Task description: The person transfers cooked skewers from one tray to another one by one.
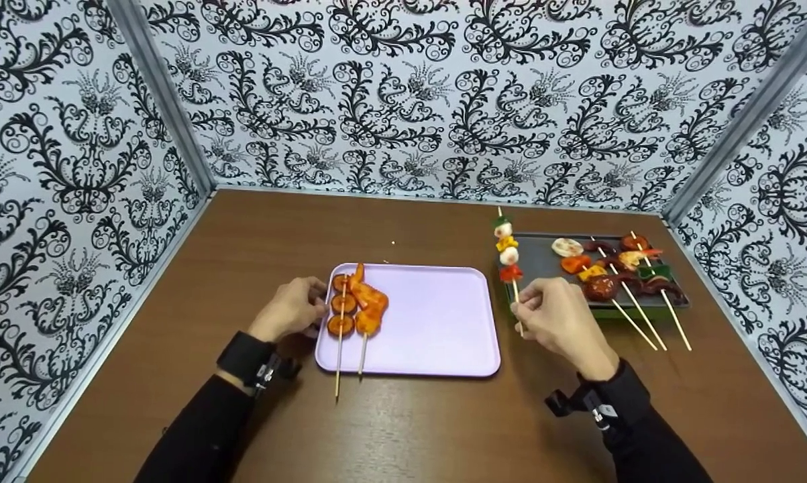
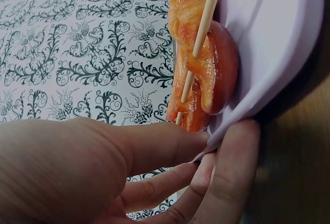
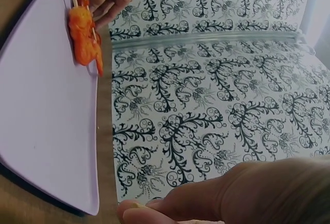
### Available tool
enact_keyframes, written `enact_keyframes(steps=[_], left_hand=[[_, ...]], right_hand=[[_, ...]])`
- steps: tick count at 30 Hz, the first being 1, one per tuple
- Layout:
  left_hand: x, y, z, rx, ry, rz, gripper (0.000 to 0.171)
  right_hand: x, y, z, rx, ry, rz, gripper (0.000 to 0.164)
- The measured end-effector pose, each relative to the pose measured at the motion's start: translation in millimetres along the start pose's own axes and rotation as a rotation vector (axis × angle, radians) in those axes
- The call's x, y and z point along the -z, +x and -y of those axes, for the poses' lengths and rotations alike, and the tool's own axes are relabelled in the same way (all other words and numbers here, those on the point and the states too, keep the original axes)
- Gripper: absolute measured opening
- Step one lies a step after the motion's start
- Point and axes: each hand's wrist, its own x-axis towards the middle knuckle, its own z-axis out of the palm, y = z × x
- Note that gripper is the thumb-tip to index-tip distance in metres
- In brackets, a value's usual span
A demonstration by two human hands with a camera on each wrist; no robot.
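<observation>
My left hand (image 1: 292, 307) pinches the left rim of a lilac tray (image 1: 437, 315), thumb above and fingers below, as the left wrist view shows. On the tray's left side lie a skewer of round orange-brown slices (image 1: 341, 326) and a skewered chicken wing (image 1: 371, 305), their sticks reaching over the front rim. My right hand (image 1: 556, 320) pinches the lower stick of a vegetable skewer (image 1: 508, 256) with green, white, yellow and red pieces. That skewer stands nearly upright between the tray and a dark grill plate. In the right wrist view only the fingertips (image 3: 139, 211) show, the skewer out of frame.
The dark grill plate (image 1: 534, 247) with a green base sits at the right, bearing several skewers (image 1: 621, 268) whose sticks jut over its front edge. Patterned panels (image 1: 403, 100) with grey metal posts enclose the brown table (image 1: 403, 429) at the back and sides.
</observation>
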Motion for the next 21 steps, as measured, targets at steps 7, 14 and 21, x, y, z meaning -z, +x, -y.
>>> enact_keyframes(steps=[7,14,21], left_hand=[[0.9,1.5,0.3,-0.039,0.066,-0.022,0.038],[1.3,2.1,0.0,-0.032,0.053,-0.010,0.037],[0.1,1.2,0.4,-0.007,0.030,-0.003,0.038]], right_hand=[[-11.2,-1.8,5.7,0.019,0.042,0.027,0.010],[-22.9,-2.6,12.3,0.002,0.035,0.060,0.009],[-37.6,-3.8,19.6,0.003,0.061,0.081,0.009]])
